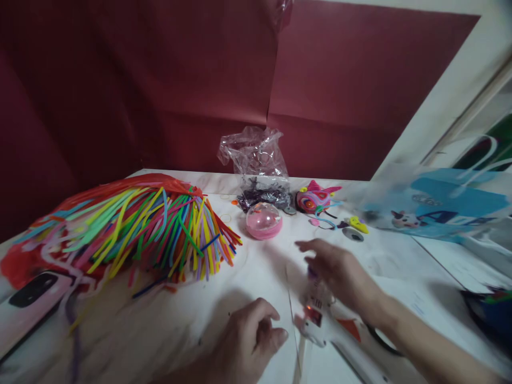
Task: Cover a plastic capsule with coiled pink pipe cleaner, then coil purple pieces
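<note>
Near the front edge of the table (168, 330) a white glue gun (332, 325) lies on its side, just right of the middle. The right hand (338, 272) hangs over its front end, palm down and fingers spread. Motion blur hides whether it touches the gun. The left hand (248, 344) rests low on the table beside the gun, loosely curled with fingertips drawn toward the thumb, and I cannot tell whether it pinches anything.

The main hazard, as I judge it, is heat. A small red patch shows on the gun's body, which may mean it is switched on, and the nozzle sits somewhere under the spread fingers, so a careless grab could burn a fingertip. A gun lying flat may also ooze glue onto the table, or onto the cord curling behind the right wrist.

Farther back, a pink ball (263, 220) stands free, and a sweep of the right forearm could send it rolling. Small parts lie near it: a yellow piece (358, 224), a grey disc (352, 234) and a bright little figure (314, 200). These could be knocked or scattered. A big bundle of coloured strips (132, 229) fans out on the left, well apart from the gun, though loose ends trail toward the left hand and could snag. A phone (36, 290) lies half under that bundle, close to the table's left edge
</note>
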Tool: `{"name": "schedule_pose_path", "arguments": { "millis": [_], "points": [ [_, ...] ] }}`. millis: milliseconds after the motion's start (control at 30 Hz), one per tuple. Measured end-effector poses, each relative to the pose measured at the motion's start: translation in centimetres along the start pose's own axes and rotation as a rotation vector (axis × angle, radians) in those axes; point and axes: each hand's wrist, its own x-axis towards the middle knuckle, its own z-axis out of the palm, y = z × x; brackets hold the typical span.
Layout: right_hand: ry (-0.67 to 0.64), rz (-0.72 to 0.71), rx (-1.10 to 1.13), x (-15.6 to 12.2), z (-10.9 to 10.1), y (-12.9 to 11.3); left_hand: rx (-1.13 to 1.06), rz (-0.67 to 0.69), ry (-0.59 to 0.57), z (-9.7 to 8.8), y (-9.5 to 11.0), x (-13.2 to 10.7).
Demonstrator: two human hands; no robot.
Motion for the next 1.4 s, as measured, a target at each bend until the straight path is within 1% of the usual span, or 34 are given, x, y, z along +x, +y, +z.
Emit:
{"name": "schedule_pose_path", "arguments": {
  "millis": [33, 67, 100, 133, 167, 233, 300, 400, 433, 500, 600, 700, 767, 833, 933, 967, 1033, 1100, 1167, 1200, 1300, 1333, 1400],
  "points": [
    [-0.004, -0.108, 0.046, -1.5, 0.7, -1.8, -0.022, -0.010, 0.018, 0.1, 0.1, -0.1],
    [0.042, -0.294, 0.126, -2.9, 1.4, -3.3, -0.043, -0.020, 0.031, 0.3, 0.2, -0.3],
    [0.099, -0.408, 0.188, -4.1, 2.0, -4.6, -0.053, -0.026, 0.040, 0.4, 0.3, -0.4],
    [0.126, -0.453, 0.245, -5.0, 2.5, -5.6, -0.055, -0.026, 0.047, 0.6, 0.4, -0.5],
    [0.152, -0.460, 0.296, -5.7, 2.9, -6.3, -0.049, -0.026, 0.053, 0.8, 0.5, -0.7],
    [0.174, -0.397, 0.388, -6.4, 3.4, -6.9, -0.013, -0.012, 0.108, 1.0, 1.0, -1.0],
    [0.149, -0.263, 0.503, -6.7, 3.7, -6.8, -0.028, 0.018, 0.139, 1.1, 1.5, -1.4],
    [-0.011, -0.020, 0.738, -7.2, 3.9, -6.3, -0.022, 0.100, 0.150, 0.9, 2.4, -2.1],
    [-0.071, 0.038, 0.802, -7.5, 4.0, -6.2, -0.012, 0.127, 0.177, 0.8, 2.6, -2.3],
    [-0.158, 0.093, 0.873, -8.2, 4.1, -6.2, -0.037, 0.099, 0.180, 0.9, 2.8, -2.5],
    [-0.192, 0.134, 0.880, -9.0, 4.1, -6.1, -0.306, -0.103, 0.093, 1.0, 2.9, -2.5],
    [-0.172, 0.164, 0.898, -9.3, 4.3, -5.9, -0.406, -0.228, 0.100, 0.9, 3.0, -2.4],
    [-0.219, 0.149, 0.962, -9.4, 4.4, -5.6, -0.453, -0.254, 0.084, 0.7, 3.1, -2.6],
    [-0.301, 0.121, 1.058, -9.4, 4.6, -5.4, -0.488, -0.263, 0.055, 0.5, 3.2, -3.0],
    [-0.408, 0.084, 1.242, -9.6, 5.0, -5.2, -0.625, -0.303, -0.006, 0.2, 3.0, -3.6],
    [-0.437, 0.083, 1.305, -9.7, 5.1, -5.1, -0.663, -0.314, -0.008, 0.2, 2.9, -3.7],
    [-0.488, 0.096, 1.404, -9.8, 5.3, -5.1, -0.727, -0.313, -0.052, 0.0, 2.7, -3.8],
    [-0.524, 0.119, 1.453, -9.9, 5.4, -5.1, -0.762, -0.320, -0.100, -0.1, 2.6, -3.9],
    [-0.530, 0.124, 1.430, -9.9, 5.6, -5.1, -0.768, -0.330, -0.115, -0.1, 2.6, -3.9],
    [-0.500, 0.130, 1.381, -9.9, 5.7, -5.1, -0.761, -0.332, -0.113, -0.1, 2.6, -4.0],
    [-0.355, 0.158, 1.174, -9.9, 5.8, -5.1, -0.693, -0.325, -0.089, 0.1, 3.0, -4.1],
    [-0.337, 0.146, 1.131, -10.0, 5.7, -5.1, -0.664, -0.321, -0.081, 0.2, 3.1, -4.2],
    [-0.379, 0.069, 1.139, -10.2, 5.4, -5.2, -0.602, -0.319, -0.044, 0.3, 3.3, -4.2]
  ]
}}
